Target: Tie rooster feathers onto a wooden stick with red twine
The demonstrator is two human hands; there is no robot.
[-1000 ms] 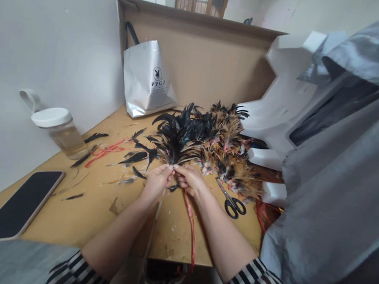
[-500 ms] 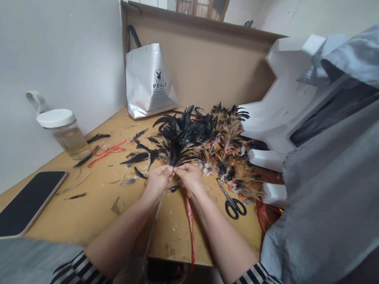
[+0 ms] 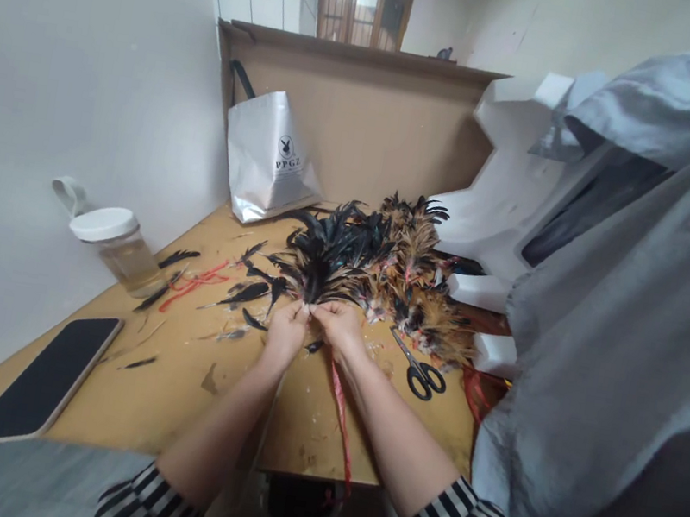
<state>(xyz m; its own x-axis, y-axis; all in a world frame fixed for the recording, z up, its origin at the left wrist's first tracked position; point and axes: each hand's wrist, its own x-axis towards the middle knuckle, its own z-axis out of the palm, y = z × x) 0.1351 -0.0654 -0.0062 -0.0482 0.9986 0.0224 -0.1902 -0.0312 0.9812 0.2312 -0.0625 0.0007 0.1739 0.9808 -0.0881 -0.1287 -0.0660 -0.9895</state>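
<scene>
Feather bunch [image 3: 316, 276] in from desk's front edge [image 3: 127, 434]: I'm pinching its base with left hand [image 3: 286, 333] and right hand [image 3: 337, 328], ideally with even pressure.

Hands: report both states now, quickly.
Left hand: closed, pinching the feather bunch at its base.
Right hand: closed, pinching there too; whether it grips the red ribbon cannot be told.

Dim, diffuse light; edges stretched, blurry; silver bag [image 3: 263, 154] glints.
</scene>
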